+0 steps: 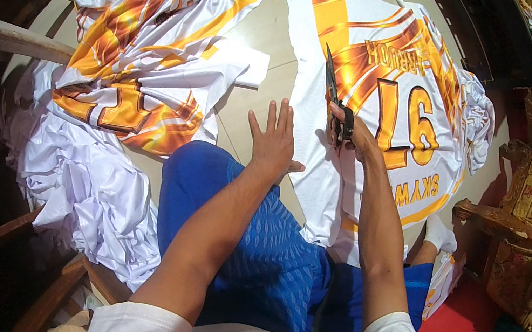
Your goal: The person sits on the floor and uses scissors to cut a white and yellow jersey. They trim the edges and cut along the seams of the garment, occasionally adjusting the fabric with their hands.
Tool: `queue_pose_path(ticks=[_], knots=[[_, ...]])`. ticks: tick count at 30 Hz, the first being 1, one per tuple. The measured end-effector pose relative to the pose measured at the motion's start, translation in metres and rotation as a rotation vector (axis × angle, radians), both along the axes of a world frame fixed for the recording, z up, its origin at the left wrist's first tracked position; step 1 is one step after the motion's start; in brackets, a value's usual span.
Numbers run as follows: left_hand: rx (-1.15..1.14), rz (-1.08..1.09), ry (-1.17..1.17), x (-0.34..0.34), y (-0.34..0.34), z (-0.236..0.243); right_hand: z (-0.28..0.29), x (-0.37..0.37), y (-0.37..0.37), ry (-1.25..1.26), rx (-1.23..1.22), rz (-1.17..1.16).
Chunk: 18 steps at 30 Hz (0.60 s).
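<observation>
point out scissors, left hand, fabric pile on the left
scissors [330,78], head view, on the dark blades.
left hand [273,142], head view, back of the hand.
fabric pile [135,58], head view, on its orange-printed top.

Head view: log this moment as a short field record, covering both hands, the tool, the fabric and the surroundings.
Setting: person seated on a pale tiled floor
Left hand: flat, fingers spread, pressing the edge of the printed fabric panel
Right hand: gripping black-handled scissors, blades pointing away, on the panel
Panel: white with orange and gold print, spread flat
Other fabric: heap of similar printed pieces on the left
Surroundings: wooden chair on the right
</observation>
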State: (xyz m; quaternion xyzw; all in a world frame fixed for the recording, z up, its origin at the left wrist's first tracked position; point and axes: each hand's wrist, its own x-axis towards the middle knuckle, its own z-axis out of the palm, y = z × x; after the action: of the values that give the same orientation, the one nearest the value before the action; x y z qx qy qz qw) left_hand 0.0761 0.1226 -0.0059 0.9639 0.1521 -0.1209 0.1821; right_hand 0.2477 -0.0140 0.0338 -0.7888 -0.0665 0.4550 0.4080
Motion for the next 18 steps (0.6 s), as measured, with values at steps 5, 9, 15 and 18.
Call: queue_pose_path(ticks=[5, 9, 15, 18], knots=[[0.001, -0.001, 0.020, 0.001, -0.001, 0.004, -0.018, 0.007, 0.000, -0.016, 0.025, -0.011], [0.005, -0.003, 0.028, 0.001, 0.000, 0.004, -0.024, 0.013, 0.000, -0.012, 0.001, 0.024], [0.011, 0.005, 0.018, -0.001, 0.001, 0.007, -0.018, 0.004, 0.006, -0.068, 0.035, -0.023], [0.020, -0.007, 0.027, 0.001, -0.002, 0.008, -0.014, -0.001, 0.004, -0.072, 0.049, -0.099]])
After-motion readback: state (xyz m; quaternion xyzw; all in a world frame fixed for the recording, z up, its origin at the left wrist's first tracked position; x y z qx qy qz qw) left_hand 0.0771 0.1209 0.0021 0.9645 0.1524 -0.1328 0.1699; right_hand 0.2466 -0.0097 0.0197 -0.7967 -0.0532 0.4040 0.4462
